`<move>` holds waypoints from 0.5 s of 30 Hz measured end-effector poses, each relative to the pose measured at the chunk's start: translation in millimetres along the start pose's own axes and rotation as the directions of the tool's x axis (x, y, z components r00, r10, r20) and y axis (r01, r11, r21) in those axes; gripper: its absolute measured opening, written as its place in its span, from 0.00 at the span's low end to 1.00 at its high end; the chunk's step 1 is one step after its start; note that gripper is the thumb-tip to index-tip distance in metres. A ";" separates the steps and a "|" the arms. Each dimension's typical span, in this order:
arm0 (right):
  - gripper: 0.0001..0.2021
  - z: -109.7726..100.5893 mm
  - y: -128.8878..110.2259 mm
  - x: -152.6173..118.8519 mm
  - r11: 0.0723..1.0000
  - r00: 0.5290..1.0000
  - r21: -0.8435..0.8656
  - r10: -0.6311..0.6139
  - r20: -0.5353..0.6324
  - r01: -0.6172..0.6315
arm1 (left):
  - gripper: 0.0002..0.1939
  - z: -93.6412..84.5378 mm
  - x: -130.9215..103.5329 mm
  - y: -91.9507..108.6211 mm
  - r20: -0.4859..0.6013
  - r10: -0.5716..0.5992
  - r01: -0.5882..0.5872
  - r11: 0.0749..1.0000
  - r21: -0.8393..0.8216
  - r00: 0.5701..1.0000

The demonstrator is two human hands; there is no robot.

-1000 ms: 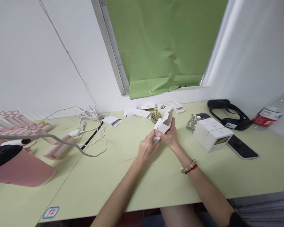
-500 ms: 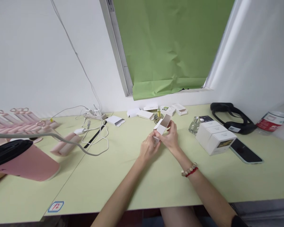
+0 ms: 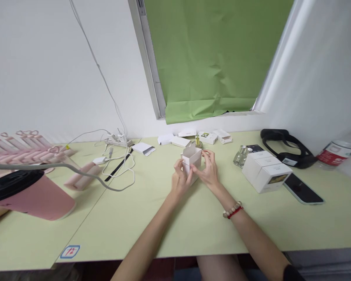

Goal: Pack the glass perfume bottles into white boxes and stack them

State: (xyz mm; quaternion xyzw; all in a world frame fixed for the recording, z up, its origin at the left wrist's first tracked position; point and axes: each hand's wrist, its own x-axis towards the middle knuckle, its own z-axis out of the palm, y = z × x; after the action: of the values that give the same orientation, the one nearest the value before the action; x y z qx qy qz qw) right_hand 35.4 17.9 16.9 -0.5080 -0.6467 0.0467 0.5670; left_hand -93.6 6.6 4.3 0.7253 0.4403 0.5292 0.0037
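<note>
Both hands, left [image 3: 179,180] and right [image 3: 210,171], fingers clamped on upright open box [image 3: 191,160]; risk: thin card may crumple or flaps tear if squeezed hard.

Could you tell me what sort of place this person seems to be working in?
Probably a small packing workstation. Both hands, left hand and right hand, hold a small white carton over a pale green table, with flat cartons, finished white boxes and small glass bottles around.
</note>
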 end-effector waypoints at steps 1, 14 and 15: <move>0.34 -0.1 -0.6 -0.5 0.999 1.000 0.033 0.004 0.012 -0.004 | 0.22 -1.2 1.3 1.0 -0.006 -0.016 0.016 1.000 -0.016 1.000; 0.19 0.5 -3.6 -3.9 0.987 0.995 0.155 -0.058 0.085 0.044 | 0.24 -9.3 12.6 9.1 0.036 -0.338 0.317 0.833 -0.453 0.941; 0.21 0.5 -2.8 -3.5 0.983 0.997 0.183 -0.039 0.069 0.026 | 0.25 -9.8 14.9 8.7 0.036 -0.433 0.388 0.765 -0.514 0.901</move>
State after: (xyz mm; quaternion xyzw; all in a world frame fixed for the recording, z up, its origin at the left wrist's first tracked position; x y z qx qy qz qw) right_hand 32.8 14.3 16.1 -0.4415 -0.6681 0.1147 0.5878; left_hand -94.9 6.4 24.2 0.5609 0.4322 0.6429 0.2919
